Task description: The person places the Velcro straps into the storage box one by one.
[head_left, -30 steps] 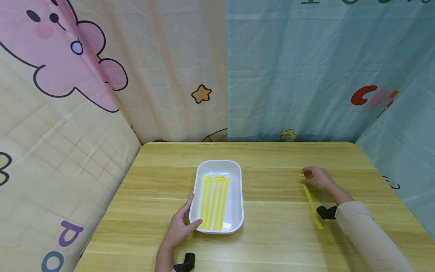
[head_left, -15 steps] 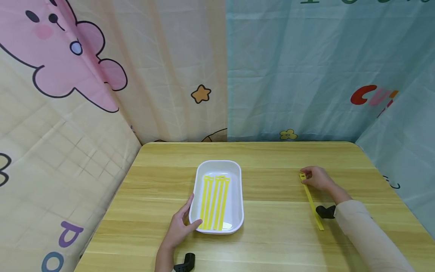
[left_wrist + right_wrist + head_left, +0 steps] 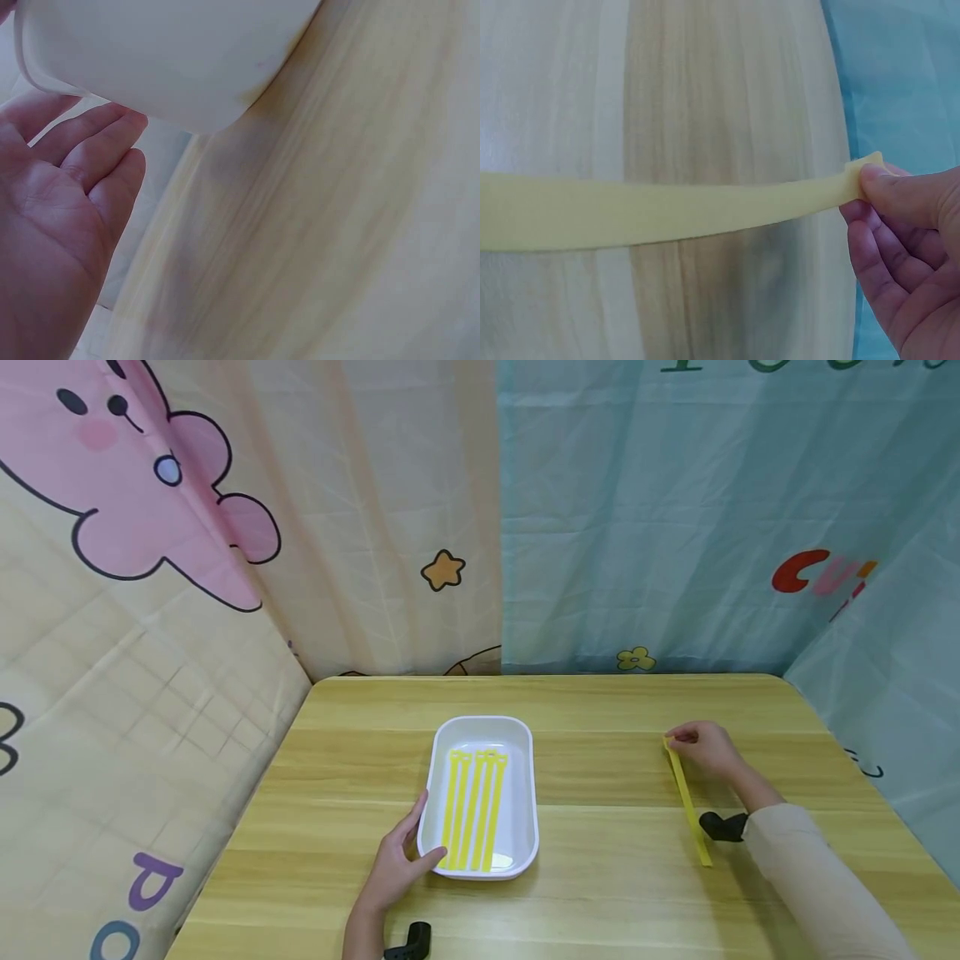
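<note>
In the head view, my left hand (image 3: pixel 393 864) grips the near left side of a white rectangular tray (image 3: pixel 521 810), thumb over the rim and fingers along the outer wall. Several flat yellow strips (image 3: pixel 472 810) with slotted heads lie side by side in it. The left wrist view shows my fingers (image 3: pixel 97 146) against the tray's outside wall (image 3: pixel 165 60). At the right, my right hand (image 3: pixel 705 747) pinches the far end of another yellow strip (image 3: pixel 686 802) between thumb and fingers. That end is raised, and the strip slopes down toward the tabletop. Its head is partly hidden by my thumb (image 3: pixel 900 193).
The wooden table (image 3: pixel 600 860) reaches back to a printed curtain (image 3: pixel 637 527) behind it, with another curtain at the left side. Black wrist mounts (image 3: pixel 411 941) show near both wrists.
My right hand has lifted the strip's far end slightly and turned its head so it no longer faces the camera. The left hand and tray have stayed in place.
</note>
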Available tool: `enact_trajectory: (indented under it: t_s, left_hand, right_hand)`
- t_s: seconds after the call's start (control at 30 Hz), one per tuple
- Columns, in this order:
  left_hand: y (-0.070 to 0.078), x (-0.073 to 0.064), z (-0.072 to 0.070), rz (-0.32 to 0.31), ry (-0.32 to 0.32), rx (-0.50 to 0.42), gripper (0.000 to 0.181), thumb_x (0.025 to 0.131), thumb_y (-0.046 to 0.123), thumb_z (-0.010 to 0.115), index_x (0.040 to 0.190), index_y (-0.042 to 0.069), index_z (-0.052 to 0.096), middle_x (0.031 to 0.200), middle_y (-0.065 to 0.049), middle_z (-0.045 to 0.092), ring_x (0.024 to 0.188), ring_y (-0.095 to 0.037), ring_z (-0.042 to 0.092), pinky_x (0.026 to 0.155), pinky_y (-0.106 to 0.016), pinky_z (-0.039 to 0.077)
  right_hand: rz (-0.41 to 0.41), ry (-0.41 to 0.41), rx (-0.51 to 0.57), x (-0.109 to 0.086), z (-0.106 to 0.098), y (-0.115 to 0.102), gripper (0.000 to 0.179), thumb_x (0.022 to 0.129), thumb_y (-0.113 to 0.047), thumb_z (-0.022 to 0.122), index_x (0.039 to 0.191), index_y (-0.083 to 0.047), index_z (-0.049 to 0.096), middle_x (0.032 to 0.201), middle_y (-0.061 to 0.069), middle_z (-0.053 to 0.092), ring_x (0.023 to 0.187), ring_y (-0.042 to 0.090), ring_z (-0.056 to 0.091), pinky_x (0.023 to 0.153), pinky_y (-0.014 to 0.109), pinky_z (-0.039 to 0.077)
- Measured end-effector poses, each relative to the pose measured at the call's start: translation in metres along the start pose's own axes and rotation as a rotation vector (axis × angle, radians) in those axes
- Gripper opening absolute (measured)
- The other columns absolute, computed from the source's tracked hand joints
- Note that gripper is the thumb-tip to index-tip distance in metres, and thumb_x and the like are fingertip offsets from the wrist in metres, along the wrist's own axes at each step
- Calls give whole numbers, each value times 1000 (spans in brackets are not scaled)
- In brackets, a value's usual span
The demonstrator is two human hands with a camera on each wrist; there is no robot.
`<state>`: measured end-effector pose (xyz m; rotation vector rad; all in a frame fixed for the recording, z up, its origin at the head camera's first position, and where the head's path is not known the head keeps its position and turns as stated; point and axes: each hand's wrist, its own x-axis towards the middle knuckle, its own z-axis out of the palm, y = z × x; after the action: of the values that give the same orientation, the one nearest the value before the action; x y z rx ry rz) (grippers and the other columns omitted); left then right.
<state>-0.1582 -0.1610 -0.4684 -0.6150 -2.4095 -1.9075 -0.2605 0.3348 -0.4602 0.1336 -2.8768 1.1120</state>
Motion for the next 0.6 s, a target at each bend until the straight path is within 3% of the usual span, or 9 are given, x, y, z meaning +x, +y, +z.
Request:
enact_trajectory:
  t_s: [0.17,0.43,0.6]
  left_hand:
    - [-1,-1,1,7,5,2,74,78,-3,69,138,-10,27,144,-23,24,130,-33,21,100,-18,21]
    - [-1,-1,1,9,3,1,73,78,-5,68,138,-11,27,144,-23,23,130,-34,21,100,-17,21]
    - [0,0,1,15,8,-3,73,78,-6,68,138,-12,27,143,-24,24,130,-34,22,100,-17,21]
  right_hand:
    - [3,0,-33,-1,-6,-9,20,87,-5,62,98,10,65,88,18,64,82,32,59,67,35,51]
    - [-25,49,-9,-4,-20,-20,23,88,-7,62,102,10,64,89,18,64,79,25,60,59,21,50]
    - [-55,63,-4,-5,-26,-25,24,88,-8,62,103,11,63,88,19,65,76,18,61,59,20,50]
